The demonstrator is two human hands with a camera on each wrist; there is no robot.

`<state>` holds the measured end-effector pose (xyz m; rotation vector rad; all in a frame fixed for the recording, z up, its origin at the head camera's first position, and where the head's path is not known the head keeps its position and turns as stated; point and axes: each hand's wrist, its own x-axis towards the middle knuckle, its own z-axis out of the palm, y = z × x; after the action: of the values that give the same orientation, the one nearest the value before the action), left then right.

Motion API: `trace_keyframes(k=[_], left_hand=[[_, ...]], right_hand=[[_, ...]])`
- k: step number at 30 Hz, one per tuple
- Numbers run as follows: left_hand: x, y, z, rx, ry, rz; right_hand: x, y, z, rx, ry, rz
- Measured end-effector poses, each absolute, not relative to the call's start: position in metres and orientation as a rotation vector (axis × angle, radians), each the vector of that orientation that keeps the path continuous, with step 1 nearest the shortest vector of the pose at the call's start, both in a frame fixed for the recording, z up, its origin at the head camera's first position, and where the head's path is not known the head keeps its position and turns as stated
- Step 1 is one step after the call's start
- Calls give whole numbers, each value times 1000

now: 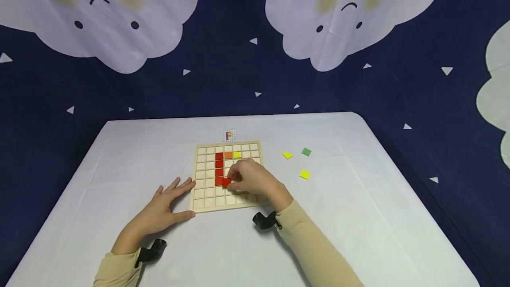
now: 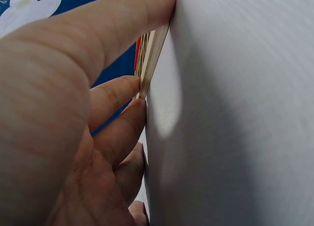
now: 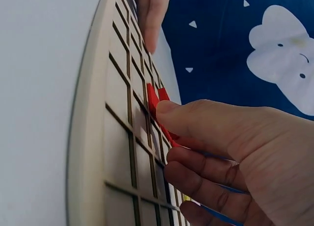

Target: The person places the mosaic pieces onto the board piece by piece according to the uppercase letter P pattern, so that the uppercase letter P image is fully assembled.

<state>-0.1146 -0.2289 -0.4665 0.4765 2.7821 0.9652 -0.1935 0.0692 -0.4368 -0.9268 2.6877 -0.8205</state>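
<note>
Pinching a red tile [image 1: 226,183] thumb-to-fingertip in the right hand [image 1: 253,178], with the board [image 1: 210,202] just under those fingertips and a red column [image 1: 219,164] to their left. Touching the board's edge with the spread, empty left hand [image 1: 161,211].

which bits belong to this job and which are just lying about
Job:
pale wooden grid board
red square tile in the right hand
four red tiles, orange tile, yellow tile on the board
small printed grid card, likely pattern
loose yellow tiles and green tile, probably

Just around:
white tablecloth
navy cloud-print backdrop
</note>
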Motion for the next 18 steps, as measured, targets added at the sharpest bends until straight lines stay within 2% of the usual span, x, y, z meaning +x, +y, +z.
trace_keyframes(k=[18], left_hand=[[-113,-229,-467,504,2783,987]], right_hand=[[-179,49,-437,-942,2751,-599]])
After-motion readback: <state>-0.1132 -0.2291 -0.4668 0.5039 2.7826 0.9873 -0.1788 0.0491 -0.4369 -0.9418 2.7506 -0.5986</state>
